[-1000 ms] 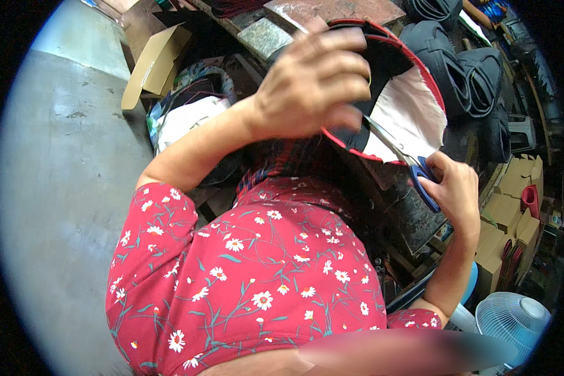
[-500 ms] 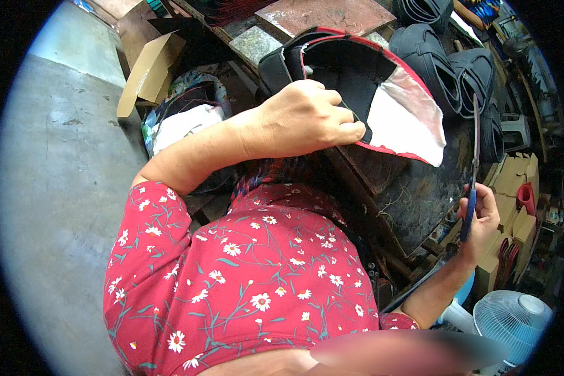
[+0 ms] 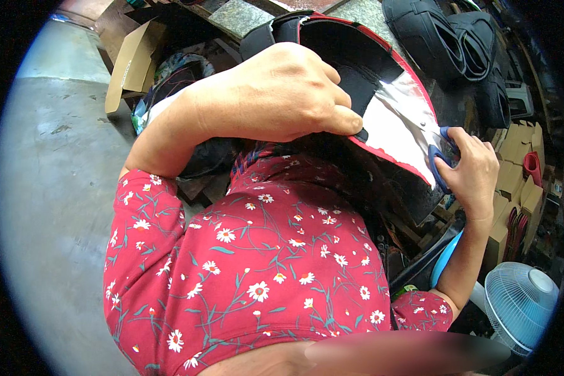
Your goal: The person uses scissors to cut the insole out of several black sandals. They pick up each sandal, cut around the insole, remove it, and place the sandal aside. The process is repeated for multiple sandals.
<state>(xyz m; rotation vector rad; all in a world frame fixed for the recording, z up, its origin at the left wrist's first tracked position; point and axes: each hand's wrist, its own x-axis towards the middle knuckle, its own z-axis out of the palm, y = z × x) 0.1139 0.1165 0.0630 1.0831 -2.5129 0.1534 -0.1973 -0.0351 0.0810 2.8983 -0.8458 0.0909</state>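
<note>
My left hand (image 3: 294,94) is closed on the near edge of a curved black sewn piece (image 3: 341,47) with red edging and a white lining (image 3: 391,122) at its right end. Thumb and fingers pinch the piece by a black tab; the far side of the grip is hidden. At the right, my right hand (image 3: 473,166) grips blue-handled scissors (image 3: 437,164). The handles are spread around thumb and fingers, and the blades reach leftward over the white lining. Whether the blades touch thread or cloth I cannot tell.
Beneath the piece is a dark worktable (image 3: 407,197). Several black sewn pieces (image 3: 442,47) are stacked at the far right. Cardboard boxes (image 3: 520,150) and a fan (image 3: 521,301) stand right of my arm. An open carton (image 3: 131,69) is at the left, above the grey floor (image 3: 56,207).
My right hand has brought the scissors up and left, from upright beside the piece to over its white lining, and the handles have spread. The left hand keeps its hold.
</note>
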